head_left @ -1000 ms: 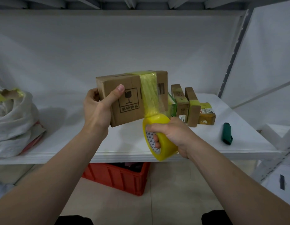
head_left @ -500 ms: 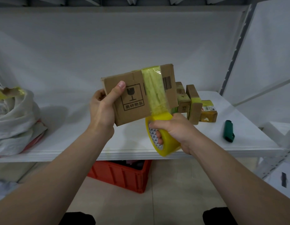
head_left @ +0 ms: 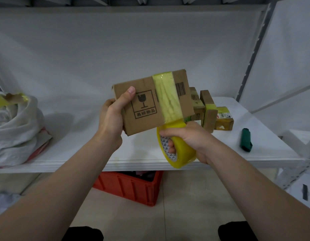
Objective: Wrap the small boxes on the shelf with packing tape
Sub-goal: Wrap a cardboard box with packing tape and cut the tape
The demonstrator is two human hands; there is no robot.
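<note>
Shelf (head_left: pixel 69 126) first: white board, with a slumped white sack (head_left: pixel 16 133) at its left end and a red crate (head_left: pixel 129 186) on the floor beneath. Off the shelf and held up in front of it is the cardboard box (head_left: pixel 143 122), its long axis running left to right with the right end tipped higher and the fragile mark facing the person. At its left end the left hand (head_left: pixel 112 124) grips it, thumb laid on the front face, fingers gone behind. Touching the lower right edge hangs the yellow tape roll (head_left: pixel 180 153), with the right hand (head_left: pixel 190 136) clenched on it, fingers through the core. From the roll a band of tape (head_left: pixel 168 100) runs up the front face and over the top edge, across the long axis (so the wrap goes the short way round). Roll sits below and right of the box, right hand nearest. My guess is that the next pass must go under and up the back. Back and underside are hidden, so I cannot tell whether the band closes on itself. Other small boxes (head_left: pixel 209 112) stand on the shelf just behind the right hand, partly blocked, some with yellow bands, count unclear. Well to the right lies a green cutter (head_left: pixel 245 140).
</note>
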